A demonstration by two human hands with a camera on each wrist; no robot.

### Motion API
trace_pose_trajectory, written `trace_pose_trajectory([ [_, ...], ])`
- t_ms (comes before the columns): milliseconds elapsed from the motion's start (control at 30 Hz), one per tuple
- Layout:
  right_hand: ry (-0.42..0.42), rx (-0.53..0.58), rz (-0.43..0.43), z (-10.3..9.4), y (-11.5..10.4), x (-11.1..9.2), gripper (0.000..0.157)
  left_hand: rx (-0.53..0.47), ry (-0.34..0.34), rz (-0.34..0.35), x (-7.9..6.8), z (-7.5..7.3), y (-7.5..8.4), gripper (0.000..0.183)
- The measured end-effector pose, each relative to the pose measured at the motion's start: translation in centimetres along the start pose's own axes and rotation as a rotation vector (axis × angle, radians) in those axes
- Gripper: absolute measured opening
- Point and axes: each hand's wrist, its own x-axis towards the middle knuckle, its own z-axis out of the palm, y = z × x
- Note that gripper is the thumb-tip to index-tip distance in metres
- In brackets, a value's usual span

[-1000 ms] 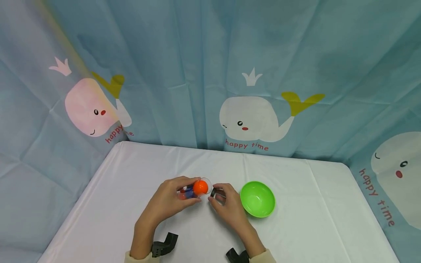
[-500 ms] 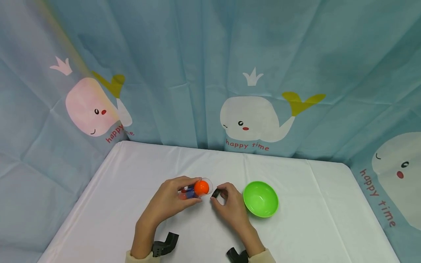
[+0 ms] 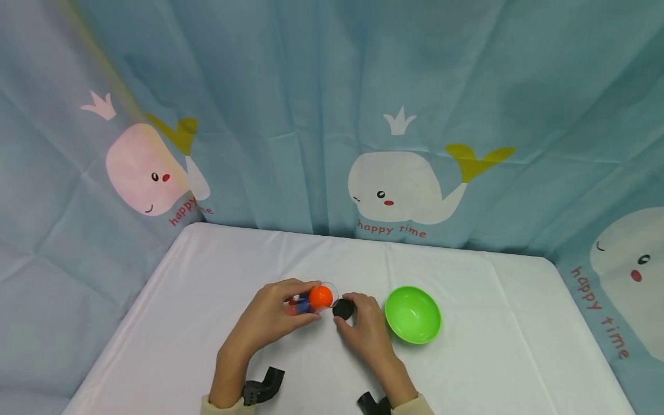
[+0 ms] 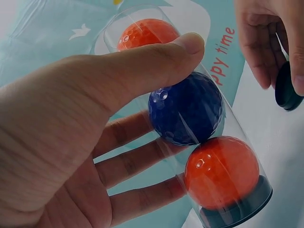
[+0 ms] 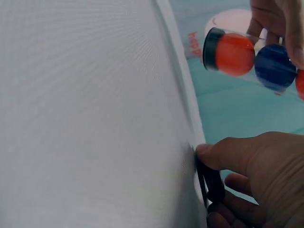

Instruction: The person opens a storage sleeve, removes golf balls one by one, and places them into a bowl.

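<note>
My left hand [image 3: 272, 314] grips a clear plastic tube [image 4: 243, 137], thumb across one side and fingers along the other. Inside are dimpled golf balls in a row: an orange ball [image 3: 320, 297] near the open rim, a blue ball [image 4: 185, 109] in the middle, and a second orange ball [image 4: 222, 173] against the dark end cap [image 4: 237, 214]. Between thumb and fingers, my right hand [image 3: 369, 328] pinches a round black cap [image 3: 342, 309]. In the head view this cap sits close beside the tube's open rim, its round face showing.
A bright green bowl [image 3: 413, 314] stands on the white-covered table [image 3: 493, 346], just right of my right hand. Black wrist mounts [image 3: 263, 387] are strapped at both wrists. Behind the table hangs a blue curtain [image 3: 290, 115] printed with whales.
My right hand has turned the black cap from edge-on to face-up. The green bowl has shifted slightly right. My left hand and the tube have drifted a little to the right.
</note>
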Motion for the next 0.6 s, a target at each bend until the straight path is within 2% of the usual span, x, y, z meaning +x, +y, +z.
trace_pose_trajectory([
  [233,-0.016,-0.018,-0.053,0.1,-0.1,-0.1,0.044,0.008,0.01,0.0,-0.1,0.0,-0.1,0.057],
  [367,-0.038,-0.002,-0.049,-0.2,-0.4,-0.2,0.045,0.023,0.002,0.013,-0.1,0.1,0.1,0.059],
  [500,-0.077,0.03,-0.037,-1.0,-1.0,-0.2,0.047,0.027,-0.003,0.02,0.0,0.4,0.4,0.06],
  [600,-0.11,0.044,-0.058,-2.1,-1.6,-0.1,0.047,0.018,-0.003,0.018,0.0,0.6,0.5,0.061],
])
